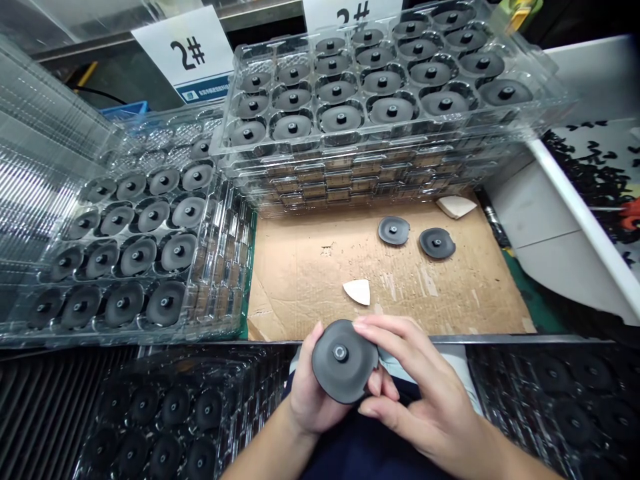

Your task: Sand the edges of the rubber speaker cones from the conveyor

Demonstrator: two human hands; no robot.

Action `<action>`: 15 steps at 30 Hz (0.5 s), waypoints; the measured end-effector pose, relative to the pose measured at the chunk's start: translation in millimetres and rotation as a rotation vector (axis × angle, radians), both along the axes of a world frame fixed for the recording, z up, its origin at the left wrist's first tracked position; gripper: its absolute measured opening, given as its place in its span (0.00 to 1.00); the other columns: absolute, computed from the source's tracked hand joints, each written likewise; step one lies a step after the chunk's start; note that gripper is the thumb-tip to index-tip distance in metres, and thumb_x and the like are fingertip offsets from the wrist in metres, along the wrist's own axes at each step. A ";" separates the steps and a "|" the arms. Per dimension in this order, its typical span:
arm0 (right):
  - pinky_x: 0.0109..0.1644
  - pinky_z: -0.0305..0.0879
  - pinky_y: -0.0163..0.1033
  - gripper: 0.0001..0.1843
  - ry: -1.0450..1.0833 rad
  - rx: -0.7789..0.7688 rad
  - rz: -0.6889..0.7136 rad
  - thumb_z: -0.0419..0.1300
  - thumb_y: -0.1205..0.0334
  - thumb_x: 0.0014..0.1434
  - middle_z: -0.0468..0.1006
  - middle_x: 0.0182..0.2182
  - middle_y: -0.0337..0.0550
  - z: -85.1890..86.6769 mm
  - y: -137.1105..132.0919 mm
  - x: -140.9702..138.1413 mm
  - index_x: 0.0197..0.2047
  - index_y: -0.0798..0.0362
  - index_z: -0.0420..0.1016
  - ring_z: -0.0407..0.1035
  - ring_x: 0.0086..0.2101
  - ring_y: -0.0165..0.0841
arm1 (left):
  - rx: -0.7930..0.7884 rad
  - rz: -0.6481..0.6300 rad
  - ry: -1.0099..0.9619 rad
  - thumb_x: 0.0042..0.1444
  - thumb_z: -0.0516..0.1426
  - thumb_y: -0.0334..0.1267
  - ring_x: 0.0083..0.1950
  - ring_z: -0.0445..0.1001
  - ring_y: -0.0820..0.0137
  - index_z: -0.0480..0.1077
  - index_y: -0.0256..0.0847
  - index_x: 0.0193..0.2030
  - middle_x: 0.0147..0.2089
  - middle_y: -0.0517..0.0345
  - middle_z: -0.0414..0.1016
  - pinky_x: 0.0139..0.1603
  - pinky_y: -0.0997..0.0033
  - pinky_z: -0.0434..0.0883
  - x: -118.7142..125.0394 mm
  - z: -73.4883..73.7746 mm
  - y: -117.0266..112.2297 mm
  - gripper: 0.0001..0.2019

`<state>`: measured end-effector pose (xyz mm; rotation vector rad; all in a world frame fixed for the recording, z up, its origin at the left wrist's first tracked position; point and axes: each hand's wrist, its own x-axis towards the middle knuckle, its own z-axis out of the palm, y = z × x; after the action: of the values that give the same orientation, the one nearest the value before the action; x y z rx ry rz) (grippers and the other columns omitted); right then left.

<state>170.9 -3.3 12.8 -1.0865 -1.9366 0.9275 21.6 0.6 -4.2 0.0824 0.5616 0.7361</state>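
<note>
A dark grey round plastic cap [327,377] with a small raised hub in its middle is held up at the front edge of the bench. My left hand [313,400] is closed around its left side and underside. The fingers and thumb of my right hand [425,393] press on its right rim, near a notch. Beyond my hands, a white triangular pad [358,292] lies on the cardboard sheet [300,280]. Two similar caps, one left [393,231] and one right [437,243], rest farther back with their hubs up.
Stacked clear trays of caps stand at the back [350,150] and left [200,293]. More trays sit below the bench edge at left [165,413] and right [565,407]. Another white pad [456,207] lies by the white bin wall [585,220]. Small black parts [585,167] fill the right.
</note>
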 end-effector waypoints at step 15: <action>0.54 0.62 0.46 0.39 -0.079 -0.056 -0.103 0.62 0.42 0.51 0.74 0.48 0.52 -12.6 6.8 -3.0 0.58 0.59 0.61 0.67 0.48 0.40 | -0.131 0.050 0.433 0.46 0.58 0.59 0.40 0.76 0.56 0.78 0.37 0.25 0.21 0.54 0.76 0.45 0.62 0.72 -3.3 -11.8 0.8 0.24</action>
<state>167.8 3.5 0.2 -1.2607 -1.9081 0.8991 18.3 1.4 -15.9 0.1070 1.0270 0.7312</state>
